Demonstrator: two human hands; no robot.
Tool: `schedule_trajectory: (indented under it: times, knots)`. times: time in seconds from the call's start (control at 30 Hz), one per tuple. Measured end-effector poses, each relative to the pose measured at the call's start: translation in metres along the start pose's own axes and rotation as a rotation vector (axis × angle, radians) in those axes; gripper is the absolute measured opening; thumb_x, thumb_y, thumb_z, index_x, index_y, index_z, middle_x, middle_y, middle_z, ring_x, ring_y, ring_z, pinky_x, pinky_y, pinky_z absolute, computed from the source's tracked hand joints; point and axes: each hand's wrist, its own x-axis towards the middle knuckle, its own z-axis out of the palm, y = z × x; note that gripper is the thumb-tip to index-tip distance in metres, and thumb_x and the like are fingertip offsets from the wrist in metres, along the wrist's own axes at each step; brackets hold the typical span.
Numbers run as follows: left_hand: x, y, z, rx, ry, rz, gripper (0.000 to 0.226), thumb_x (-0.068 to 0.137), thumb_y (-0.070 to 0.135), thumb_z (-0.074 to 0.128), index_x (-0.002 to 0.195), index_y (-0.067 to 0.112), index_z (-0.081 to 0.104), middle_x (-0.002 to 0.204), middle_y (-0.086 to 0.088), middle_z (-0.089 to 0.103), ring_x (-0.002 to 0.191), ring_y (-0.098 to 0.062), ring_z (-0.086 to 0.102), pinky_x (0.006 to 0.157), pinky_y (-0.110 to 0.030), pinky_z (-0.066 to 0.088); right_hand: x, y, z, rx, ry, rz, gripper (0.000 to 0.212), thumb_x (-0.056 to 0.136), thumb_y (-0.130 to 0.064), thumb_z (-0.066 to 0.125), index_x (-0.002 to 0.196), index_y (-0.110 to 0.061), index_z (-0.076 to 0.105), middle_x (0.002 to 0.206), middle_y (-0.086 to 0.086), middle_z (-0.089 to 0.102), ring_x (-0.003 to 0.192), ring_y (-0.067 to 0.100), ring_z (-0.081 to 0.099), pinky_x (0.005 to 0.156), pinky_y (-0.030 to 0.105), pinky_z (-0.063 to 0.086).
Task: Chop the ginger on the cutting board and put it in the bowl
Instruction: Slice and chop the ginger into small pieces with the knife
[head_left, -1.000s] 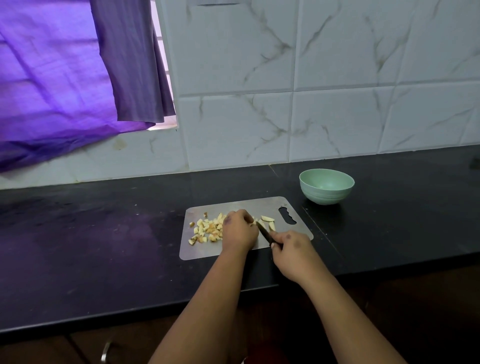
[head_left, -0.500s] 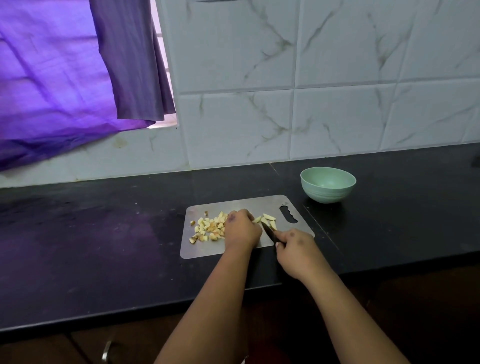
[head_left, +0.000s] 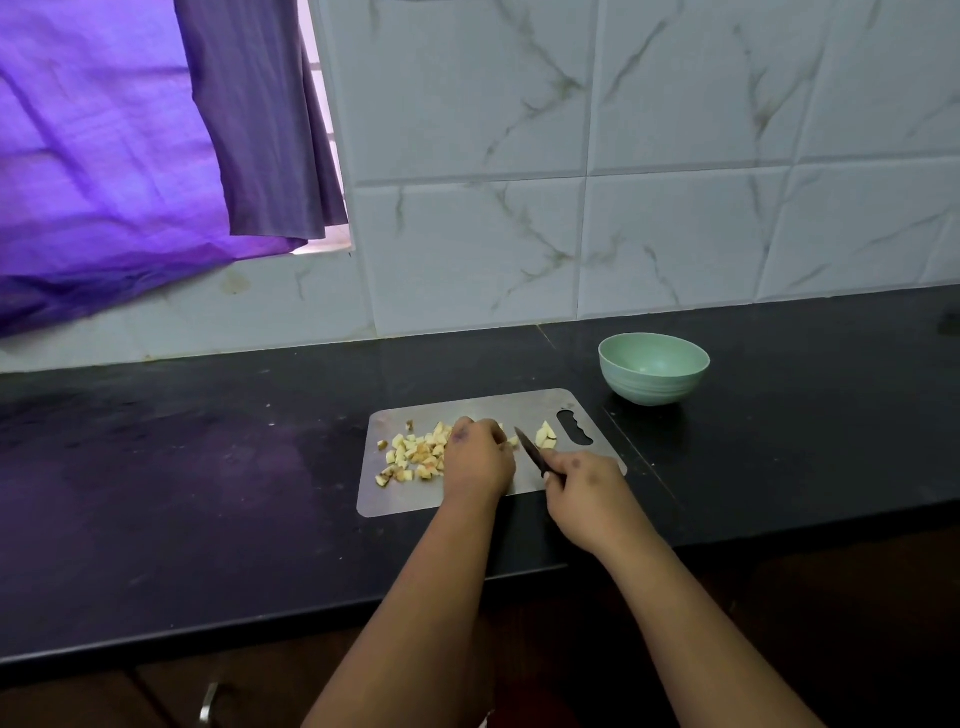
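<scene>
A steel cutting board (head_left: 415, 504) lies on the black counter. Several chopped ginger pieces (head_left: 413, 454) are piled on its left half, and a few uncut slices (head_left: 545, 435) lie near the handle slot. My left hand (head_left: 478, 460) rests on the board with fingers curled over a ginger piece at its fingertips, mostly hidden. My right hand (head_left: 584, 486) grips a dark knife (head_left: 530, 447), whose blade points up-left between the two ginger groups. A pale green bowl (head_left: 653, 369) stands empty behind the board's right corner.
The black counter (head_left: 208, 493) runs wide to the left and right, with its front edge just below the board. Marble-look tiles back it. A purple curtain (head_left: 130, 156) hangs at the upper left. A drawer handle (head_left: 208, 701) shows below.
My right hand has drawn the knife slightly right and back from my left hand. The left hand stays on the ginger. The view has shifted a little.
</scene>
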Motion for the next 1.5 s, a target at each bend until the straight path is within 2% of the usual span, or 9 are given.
schedule_trajectory:
  times: [0.33, 0.6, 0.73, 0.93, 1.03, 1.2, 1.27, 1.33, 1.5]
  knots:
    - [0.005, 0.001, 0.001, 0.049, -0.007, 0.038, 0.020, 0.092, 0.008, 0.055, 0.107, 0.012, 0.069, 0.117, -0.007, 0.053, 0.100, -0.025, 0.058, 0.081, -0.027, 0.045, 0.004, -0.006, 0.003, -0.029, 0.007, -0.030, 0.033, 0.094, -0.012, 0.046, 0.121, -0.016, 0.064, 0.104, 0.008, 0.066, 0.090, 0.022, 0.062, 0.080, 0.033, 0.053]
    - [0.004, 0.000, 0.000, 0.041, -0.006, 0.031, 0.022, 0.089, 0.005, 0.053, 0.102, 0.009, 0.071, 0.106, -0.010, 0.066, 0.095, -0.024, 0.063, 0.077, -0.029, 0.049, 0.004, -0.013, 0.008, -0.017, -0.018, 0.038, 0.030, 0.091, -0.008, 0.045, 0.113, -0.010, 0.065, 0.100, 0.010, 0.065, 0.087, 0.026, 0.062, 0.076, 0.035, 0.054]
    - [0.005, 0.000, 0.000, 0.022, -0.020, 0.029, 0.025, 0.088, 0.003, 0.052, 0.102, 0.010, 0.072, 0.107, -0.011, 0.066, 0.094, -0.025, 0.064, 0.077, -0.029, 0.050, 0.012, -0.014, 0.008, -0.160, -0.112, 0.056, 0.024, 0.089, -0.010, 0.044, 0.102, -0.014, 0.064, 0.078, 0.002, 0.052, 0.070, 0.021, 0.052, 0.062, 0.027, 0.047]
    - [0.003, -0.002, -0.002, -0.013, -0.010, 0.013, 0.019, 0.092, 0.011, 0.058, 0.104, 0.011, 0.072, 0.114, -0.009, 0.060, 0.096, -0.023, 0.061, 0.084, -0.026, 0.046, 0.023, -0.031, -0.033, -0.378, -0.313, 0.089, 0.027, 0.086, -0.011, 0.047, 0.112, -0.013, 0.053, 0.118, 0.014, 0.053, 0.084, 0.025, 0.053, 0.070, 0.032, 0.047]
    - [0.002, -0.003, -0.003, -0.041, -0.014, 0.007, 0.019, 0.091, 0.010, 0.059, 0.104, 0.012, 0.073, 0.112, -0.009, 0.064, 0.096, -0.022, 0.063, 0.086, -0.026, 0.048, 0.025, -0.031, -0.046, -0.453, -0.370, 0.070, 0.035, 0.090, -0.020, 0.048, 0.123, -0.011, 0.052, 0.118, 0.015, 0.055, 0.086, 0.026, 0.053, 0.072, 0.031, 0.046]
    - [0.001, -0.005, -0.006, -0.090, -0.028, -0.023, 0.018, 0.090, 0.009, 0.059, 0.101, 0.011, 0.072, 0.106, -0.006, 0.069, 0.094, -0.019, 0.064, 0.085, -0.026, 0.050, 0.012, -0.016, -0.029, -0.258, -0.170, 0.048, 0.030, 0.090, -0.015, 0.047, 0.113, -0.023, 0.065, 0.096, 0.003, 0.058, 0.079, 0.020, 0.055, 0.061, 0.027, 0.045]
    - [0.001, -0.004, -0.007, -0.111, -0.027, -0.041, 0.014, 0.089, 0.011, 0.061, 0.097, 0.010, 0.073, 0.101, -0.006, 0.071, 0.092, -0.019, 0.064, 0.082, -0.026, 0.049, 0.002, -0.013, -0.017, -0.142, -0.041, 0.019, 0.032, 0.091, -0.011, 0.046, 0.112, -0.024, 0.066, 0.095, 0.004, 0.063, 0.084, 0.023, 0.060, 0.068, 0.032, 0.052]
    - [0.001, -0.003, -0.008, -0.116, -0.027, -0.048, 0.014, 0.089, 0.011, 0.061, 0.096, 0.009, 0.073, 0.099, -0.007, 0.071, 0.092, -0.020, 0.065, 0.080, -0.026, 0.048, -0.003, -0.011, -0.006, -0.089, -0.027, -0.015, 0.031, 0.093, -0.012, 0.045, 0.115, -0.021, 0.065, 0.098, 0.006, 0.065, 0.087, 0.024, 0.061, 0.075, 0.035, 0.054]
    - [0.002, -0.005, -0.007, -0.103, -0.054, -0.057, 0.022, 0.089, 0.005, 0.058, 0.101, 0.012, 0.075, 0.103, -0.007, 0.072, 0.095, -0.021, 0.065, 0.080, -0.023, 0.047, 0.006, -0.008, 0.010, -0.129, -0.063, -0.035, 0.029, 0.088, -0.009, 0.044, 0.106, -0.016, 0.065, 0.089, 0.007, 0.062, 0.079, 0.025, 0.061, 0.070, 0.037, 0.056]
